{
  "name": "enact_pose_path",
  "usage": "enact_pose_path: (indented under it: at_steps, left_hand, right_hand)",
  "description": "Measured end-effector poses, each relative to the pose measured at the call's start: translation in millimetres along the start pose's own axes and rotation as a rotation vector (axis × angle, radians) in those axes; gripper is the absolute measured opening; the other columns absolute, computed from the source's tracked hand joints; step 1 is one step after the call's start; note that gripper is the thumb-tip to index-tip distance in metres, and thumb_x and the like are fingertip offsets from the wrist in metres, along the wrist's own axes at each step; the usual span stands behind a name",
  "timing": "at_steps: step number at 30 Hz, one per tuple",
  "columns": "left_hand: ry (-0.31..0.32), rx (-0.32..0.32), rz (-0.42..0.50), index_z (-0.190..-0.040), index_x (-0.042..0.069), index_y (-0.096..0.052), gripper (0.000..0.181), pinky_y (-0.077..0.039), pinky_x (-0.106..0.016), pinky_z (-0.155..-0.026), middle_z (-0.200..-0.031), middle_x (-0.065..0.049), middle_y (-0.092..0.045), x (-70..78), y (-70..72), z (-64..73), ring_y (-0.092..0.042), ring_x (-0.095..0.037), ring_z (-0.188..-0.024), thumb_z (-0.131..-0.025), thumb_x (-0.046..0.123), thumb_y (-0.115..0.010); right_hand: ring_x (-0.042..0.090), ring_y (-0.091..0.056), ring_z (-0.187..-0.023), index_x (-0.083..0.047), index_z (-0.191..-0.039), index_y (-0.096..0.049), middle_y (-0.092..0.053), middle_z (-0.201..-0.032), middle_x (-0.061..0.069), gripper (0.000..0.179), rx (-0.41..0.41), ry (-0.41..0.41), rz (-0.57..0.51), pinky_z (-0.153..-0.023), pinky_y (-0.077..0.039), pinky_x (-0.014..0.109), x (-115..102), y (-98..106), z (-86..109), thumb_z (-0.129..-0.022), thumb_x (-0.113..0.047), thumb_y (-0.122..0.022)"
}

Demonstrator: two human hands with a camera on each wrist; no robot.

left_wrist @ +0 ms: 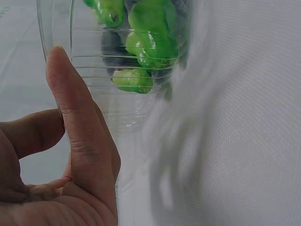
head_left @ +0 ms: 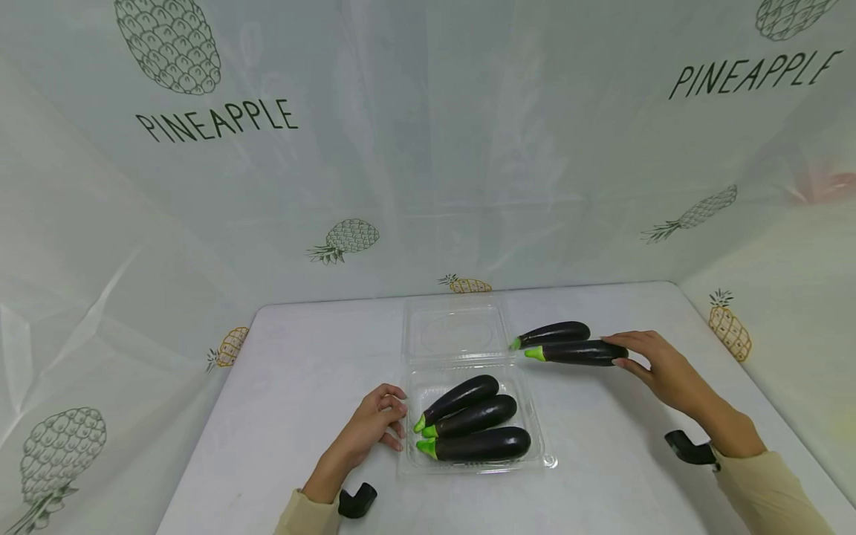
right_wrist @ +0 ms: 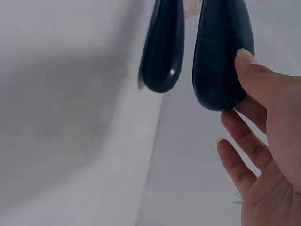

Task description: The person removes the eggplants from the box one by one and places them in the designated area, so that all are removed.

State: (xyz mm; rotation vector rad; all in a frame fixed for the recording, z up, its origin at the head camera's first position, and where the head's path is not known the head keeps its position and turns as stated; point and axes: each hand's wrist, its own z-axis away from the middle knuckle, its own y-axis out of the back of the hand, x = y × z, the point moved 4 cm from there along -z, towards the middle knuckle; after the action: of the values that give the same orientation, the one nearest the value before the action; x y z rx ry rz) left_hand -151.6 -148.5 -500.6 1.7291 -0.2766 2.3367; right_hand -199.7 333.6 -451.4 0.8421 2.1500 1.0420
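Observation:
My right hand [head_left: 658, 371] pinches the blunt end of an eggplant [head_left: 575, 353] between thumb and fingers; its green stem points left. Just behind it, a second eggplant [head_left: 556, 332] lies on the table, and the right wrist view shows a gap between the two. A clear plastic clamshell container [head_left: 535, 416] stands with its lid [head_left: 457, 327] folded back. Three eggplants lie in its base, the front one [head_left: 491, 444] beside the middle one [head_left: 478, 416] and the rear one [head_left: 464, 395]. My left hand [head_left: 374, 423] rests at the container's left edge, fingers loosely bent, a finger [left_wrist: 77, 103] against its wall.
The white table [head_left: 287, 357] has its far edge close to a pale curtain [head_left: 441, 148] printed with pineapples. Dark wrist-worn devices [head_left: 357, 501] sit at both wrists. A small tab [head_left: 550, 461] sticks out at the container's front right corner.

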Motion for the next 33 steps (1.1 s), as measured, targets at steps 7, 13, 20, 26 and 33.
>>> enact_pose_path:
  at_steps: [7, 13, 20, 26, 33]
  left_hand:
    - [-0.003, -0.001, 0.001, -0.129, -0.01, -0.046, 0.028, -0.06, -0.027, -0.053, -0.096, -0.009, -0.058, 0.7, -0.8, -0.5, -0.059, -0.014, -0.067, -0.106, 0.003, -0.055]
    - [-0.001, -0.002, -0.003, -0.129, -0.009, -0.046, 0.027, -0.06, -0.027, -0.053, -0.096, -0.009, -0.058, 1.3, -1.7, 1.1, -0.06, -0.014, -0.067, -0.106, 0.003, -0.055]
    - [0.001, -0.002, -0.002, -0.129, -0.009, -0.045, 0.027, -0.06, -0.028, -0.052, -0.095, -0.006, -0.057, 1.3, -3.1, 2.4, -0.06, -0.014, -0.067, -0.107, 0.003, -0.054]
    - [-0.002, -0.006, 0.001, -0.129, -0.009, -0.045, 0.027, -0.06, -0.028, -0.052, -0.096, -0.006, -0.057, 1.5, -3.3, 3.0, -0.06, -0.014, -0.067, -0.107, 0.003, -0.054]
    - [-0.002, -0.004, 0.007, -0.129, -0.01, -0.045, 0.028, -0.059, -0.027, -0.053, -0.095, -0.007, -0.057, -0.2, -3.0, 0.6, -0.059, -0.013, -0.067, -0.106, 0.002, -0.054]
  right_hand:
    - [0.019, -0.058, -0.105, -0.007, -0.125, -0.073, -0.075, -0.115, 0.009, 0.059, -0.023, -0.004, 0.003, -0.096, -0.035, 0.007, 10.1, -4.7, 6.3, -0.07, 0.008, -0.089]
    - [0.022, -0.061, -0.104, -0.005, -0.125, -0.074, -0.076, -0.116, 0.009, 0.053, -0.078, -0.005, -0.011, -0.094, -0.035, 0.004, 13.4, -12.8, 12.8, -0.076, 0.005, -0.088]
    - [0.028, -0.064, -0.103, -0.005, -0.125, -0.075, -0.076, -0.116, 0.008, 0.049, -0.127, -0.018, -0.008, -0.094, -0.04, 0.008, 16.7, -21.1, 15.7, -0.078, 0.002, -0.088]
    - [0.028, -0.067, -0.101, -0.004, -0.123, -0.074, -0.076, -0.113, 0.007, 0.05, -0.128, 0.005, 0.012, -0.092, -0.045, 0.014, 16.8, -27.2, 17.0, -0.076, 0.002, -0.089]
    - [0.035, -0.067, -0.106, -0.002, -0.125, -0.072, -0.073, -0.118, 0.013, 0.051, -0.144, -0.014, 0.042, -0.089, -0.056, 0.048, 15.7, -32.8, 15.3, -0.077, 0.002, -0.089]
